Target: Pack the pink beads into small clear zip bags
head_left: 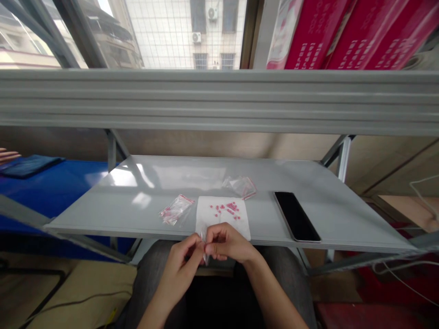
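Note:
Both hands meet at the front edge of the grey shelf table, pinching one small clear plastic bag (203,235). My left hand (185,258) has thumb and fingers closed on its left side. Opposite it, my right hand (228,242) grips the bag with curled fingers; what the bag holds is too small to tell. Just beyond lies a white paper sheet (204,211) with many small pink-red pellets (231,208) scattered on it. Left of the sheet is a pile of small zip bags (177,209), some with pink bits inside. Behind it lie more clear zip bags (243,186) with red seal lines.
A dark-screened phone or tablet (297,217) lies on the table's (260,169) right side. A grey metal beam (219,100) crosses above, with red boxes (343,36) on it. At far left, another person's hand (8,156) shows by a blue surface (78,183).

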Motion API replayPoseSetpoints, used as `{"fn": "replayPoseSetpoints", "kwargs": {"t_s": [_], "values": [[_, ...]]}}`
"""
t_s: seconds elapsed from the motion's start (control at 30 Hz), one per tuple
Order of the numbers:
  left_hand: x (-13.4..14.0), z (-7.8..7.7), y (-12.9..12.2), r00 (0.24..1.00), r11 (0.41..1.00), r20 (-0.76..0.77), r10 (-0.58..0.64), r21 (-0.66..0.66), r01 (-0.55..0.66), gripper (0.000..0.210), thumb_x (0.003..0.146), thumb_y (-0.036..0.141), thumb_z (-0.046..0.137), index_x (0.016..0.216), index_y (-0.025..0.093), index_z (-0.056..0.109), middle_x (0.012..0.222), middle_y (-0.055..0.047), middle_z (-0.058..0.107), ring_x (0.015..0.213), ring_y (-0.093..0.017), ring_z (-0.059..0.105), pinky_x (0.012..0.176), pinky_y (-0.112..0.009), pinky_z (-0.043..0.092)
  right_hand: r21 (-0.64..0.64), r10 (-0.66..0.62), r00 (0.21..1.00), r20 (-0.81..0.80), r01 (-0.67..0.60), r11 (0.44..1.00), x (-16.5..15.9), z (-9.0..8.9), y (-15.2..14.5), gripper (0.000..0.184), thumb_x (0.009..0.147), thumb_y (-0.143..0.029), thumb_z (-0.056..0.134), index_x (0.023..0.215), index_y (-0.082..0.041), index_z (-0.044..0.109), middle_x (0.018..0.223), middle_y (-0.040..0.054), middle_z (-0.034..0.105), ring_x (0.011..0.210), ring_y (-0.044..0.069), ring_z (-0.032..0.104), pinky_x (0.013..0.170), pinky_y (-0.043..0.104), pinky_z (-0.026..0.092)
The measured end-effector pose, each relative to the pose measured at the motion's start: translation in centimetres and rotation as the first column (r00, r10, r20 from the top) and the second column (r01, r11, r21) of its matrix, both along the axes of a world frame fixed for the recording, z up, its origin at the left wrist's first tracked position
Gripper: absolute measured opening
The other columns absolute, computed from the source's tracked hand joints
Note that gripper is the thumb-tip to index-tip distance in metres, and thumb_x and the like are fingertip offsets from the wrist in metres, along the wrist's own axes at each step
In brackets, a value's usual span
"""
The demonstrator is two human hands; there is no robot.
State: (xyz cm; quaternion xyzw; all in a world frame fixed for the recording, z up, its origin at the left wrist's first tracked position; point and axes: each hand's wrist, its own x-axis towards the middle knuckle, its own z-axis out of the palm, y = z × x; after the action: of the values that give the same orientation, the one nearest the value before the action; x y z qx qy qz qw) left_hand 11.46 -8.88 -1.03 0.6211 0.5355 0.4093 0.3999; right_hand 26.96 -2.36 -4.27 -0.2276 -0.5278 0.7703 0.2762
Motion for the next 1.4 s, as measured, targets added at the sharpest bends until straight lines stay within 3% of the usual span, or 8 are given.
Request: {"fn": "replayPoseSetpoints", "kwargs": {"t_s": [0.1,0.3,0.5,0.8,1.03,1.13,1.27,1.4], "values": [[0.0,-0.1,-0.1,0.998,0.999,-0.055,0.003,0.034,-0.001,0.030,0.087,0.036,0.049,0.062,0.021,0.057,0.056,0.001,0.055,0.053,-0.014,0.053,0.052,-0.021,0.040,0.029,-0.044,0.999,0.024,0.043,0.999,0.2,0.3,-0.1,0.035,0.071,-0.044,0.078,0.067,-0.015,0.059,0.052,-0.0049,0.056,0.041,0.004,0.041,0.038,0.017,0.027],[0.6,-0.5,-0.4,0.932,0.951,-0.285,0.222,0.275,-0.142,0.029,0.079,0.023,0.050,0.051,0.020,0.047,0.046,0.004,0.043,0.043,-0.010,0.043,0.046,-0.020,0.030,0.306,-0.182,0.981,0.070,0.153,0.940,0.4,1.4,-0.9,0.023,0.079,-0.033,0.070,0.066,-0.016,0.061,0.063,-0.0017,0.057,0.057,0.008,0.047,0.054,0.021,0.037],[1.0,-0.5,-0.9,0.878,0.887,-0.361,0.314,0.441,-0.135,0.031,0.079,0.019,0.051,0.050,0.019,0.043,0.045,0.005,0.040,0.041,-0.009,0.041,0.045,-0.021,0.028,0.372,-0.224,0.971,0.083,0.178,0.911,0.5,2.5,-1.7,0.020,0.081,-0.027,0.064,0.064,-0.016,0.058,0.060,-0.0025,0.053,0.053,0.008,0.043,0.050,0.020,0.034],[1.1,-0.1,-1.3,0.797,0.799,-0.400,0.453,0.580,-0.163,0.034,0.081,0.016,0.050,0.048,0.019,0.041,0.043,0.006,0.042,0.041,-0.008,0.041,0.045,-0.021,0.030,0.486,-0.383,0.917,0.113,0.285,0.826,0.3,2.4,-2.3,0.016,0.072,-0.011,0.059,0.060,-0.018,0.050,0.053,-0.0067,0.041,0.048,0.006,0.034,0.044,0.018,0.026],[0.6,0.9,-1.8,0.807,0.828,-0.426,0.409,0.546,-0.132,0.034,0.084,0.017,0.051,0.054,0.021,0.035,0.046,0.006,0.037,0.042,-0.009,0.040,0.045,-0.022,0.031,0.571,-0.515,0.850,0.113,0.368,0.734,0.3,2.5,-2.2,0.015,0.064,-0.006,0.053,0.057,-0.018,0.048,0.052,-0.0064,0.043,0.049,0.006,0.035,0.045,0.019,0.026],[0.2,0.9,-1.7,0.877,0.827,-0.351,0.328,0.555,-0.088,0.008,0.082,0.025,0.057,0.079,0.019,0.051,0.071,-0.001,0.059,0.066,-0.015,0.060,0.060,-0.025,0.048,0.546,-0.481,0.868,0.124,0.345,0.763,0.5,2.7,-2.4,0.014,0.065,-0.007,0.053,0.058,-0.018,0.048,0.053,-0.0062,0.043,0.049,0.007,0.036,0.046,0.019,0.027],[0.2,0.0,-1.0,0.890,0.830,-0.419,0.180,0.551,0.091,0.078,0.070,0.039,0.074,0.135,0.016,0.038,0.135,-0.018,0.053,0.126,-0.034,0.051,0.106,-0.050,0.043,0.405,-0.327,0.938,0.119,0.255,0.878,0.8,2.9,-2.5,0.012,0.066,-0.010,0.052,0.058,-0.018,0.048,0.054,-0.0053,0.046,0.048,0.007,0.039,0.047,0.019,0.031],[0.6,-1.0,-0.6,0.900,0.829,-0.380,0.212,0.558,0.040,0.066,0.074,0.030,0.073,0.132,0.022,0.041,0.111,-0.009,0.066,0.118,-0.030,0.059,0.108,-0.052,0.042,0.388,-0.344,0.931,0.117,0.276,0.879,1.0,2.8,-2.3,0.011,0.067,-0.012,0.054,0.059,-0.018,0.049,0.053,-0.0053,0.046,0.049,0.007,0.039,0.047,0.019,0.031]]}}
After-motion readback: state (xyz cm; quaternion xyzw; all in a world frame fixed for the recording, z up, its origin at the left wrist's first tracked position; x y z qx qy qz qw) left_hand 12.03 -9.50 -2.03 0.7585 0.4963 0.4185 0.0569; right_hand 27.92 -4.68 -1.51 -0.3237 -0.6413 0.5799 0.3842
